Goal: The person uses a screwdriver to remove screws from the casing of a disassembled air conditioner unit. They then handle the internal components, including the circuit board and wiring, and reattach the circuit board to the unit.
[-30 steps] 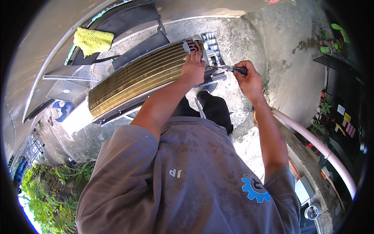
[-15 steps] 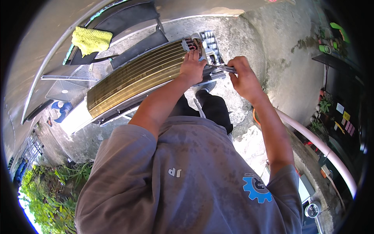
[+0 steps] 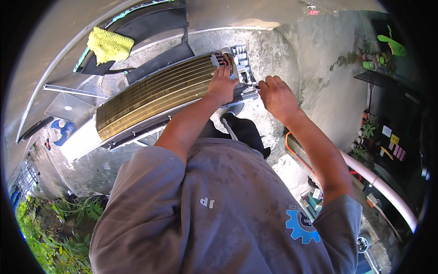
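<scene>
An indoor air-conditioner unit, its cover off, lies slantwise before me with its long brown finned coil exposed. My left hand rests on the coil's right end, fingers stretched out below the bent copper pipes. Beside it, my right hand is closed around a metal tool that looks like pliers. The tool points left toward the unit's end, close to my left thumb. What its tip touches is too small to make out. Grey plastic housing parts stand behind the tool.
Behind the unit is a black chair with a yellow cloth over it. At left are a blue fan blade and a fan grille. An orange hose and a pale pipe run along the right.
My right hand has shifted slightly left and down with the tool, its knuckles turning more upward. My left hand stays on the coil end. The whole view has shifted a little.
</scene>
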{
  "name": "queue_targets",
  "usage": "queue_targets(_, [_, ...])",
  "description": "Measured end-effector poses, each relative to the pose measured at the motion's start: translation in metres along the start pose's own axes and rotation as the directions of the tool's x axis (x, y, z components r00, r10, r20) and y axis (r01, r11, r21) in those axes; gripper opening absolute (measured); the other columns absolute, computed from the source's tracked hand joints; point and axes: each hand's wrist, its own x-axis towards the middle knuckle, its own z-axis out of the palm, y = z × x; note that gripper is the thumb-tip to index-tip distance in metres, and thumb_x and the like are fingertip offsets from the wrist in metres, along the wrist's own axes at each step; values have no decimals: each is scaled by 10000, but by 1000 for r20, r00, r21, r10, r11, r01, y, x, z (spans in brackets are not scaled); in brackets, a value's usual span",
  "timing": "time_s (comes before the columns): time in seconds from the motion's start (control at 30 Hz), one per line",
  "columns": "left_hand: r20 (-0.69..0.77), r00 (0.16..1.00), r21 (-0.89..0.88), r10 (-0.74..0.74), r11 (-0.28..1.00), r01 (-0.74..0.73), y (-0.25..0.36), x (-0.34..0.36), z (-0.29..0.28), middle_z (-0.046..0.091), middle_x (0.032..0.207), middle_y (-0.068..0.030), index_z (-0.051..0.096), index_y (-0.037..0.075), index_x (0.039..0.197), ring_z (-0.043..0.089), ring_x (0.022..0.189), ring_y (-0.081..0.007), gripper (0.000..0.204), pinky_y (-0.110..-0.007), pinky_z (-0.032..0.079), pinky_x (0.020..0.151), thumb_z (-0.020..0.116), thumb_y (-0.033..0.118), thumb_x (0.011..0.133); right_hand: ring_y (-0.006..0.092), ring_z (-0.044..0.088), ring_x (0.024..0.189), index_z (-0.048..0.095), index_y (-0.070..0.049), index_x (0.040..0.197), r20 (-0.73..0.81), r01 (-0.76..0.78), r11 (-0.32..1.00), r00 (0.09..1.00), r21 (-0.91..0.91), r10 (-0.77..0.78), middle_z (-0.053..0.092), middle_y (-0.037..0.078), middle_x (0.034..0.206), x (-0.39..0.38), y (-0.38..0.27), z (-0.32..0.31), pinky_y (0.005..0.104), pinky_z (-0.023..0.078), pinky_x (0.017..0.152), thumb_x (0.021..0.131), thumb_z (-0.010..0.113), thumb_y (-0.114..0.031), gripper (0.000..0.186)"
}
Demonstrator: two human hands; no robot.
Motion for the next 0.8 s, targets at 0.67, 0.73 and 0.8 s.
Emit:
queue_targets(0.67, [-27,1000,-36,6,999,-7,-5,0,0,425,1569,-244,756,215,1303,346,1501,-431,544,-535,298,1252,831,300,771,431,738,963,632,-47,1106,378,-550,828,793,106,478,758,220,965,29,0,-9,525,571,848,1039,652,-352,313])
queue_targets(0.73, [-33,999,-43,9,999,-11,-5,0,-1,428,1567,-243,757,214,1301,345,1503,-433,539,-536,295,1255,825,292,772,426,741,963,629,-43,1100,245,-357,928,914,110,323,757,222,965,21,2,-13,517,570,849,1045,645,-359,322])
queue_targets(0.8, [-21,1000,-49,9,999,-10,-5,0,-1,430,1566,-243,757,215,1305,345,1504,-435,539,-537,293,1258,818,282,774,420,746,969,622,-39,1110,88,-40,999,995,20,38,759,235,968,15,3,-12,517,569,853,1051,641,-378,345])
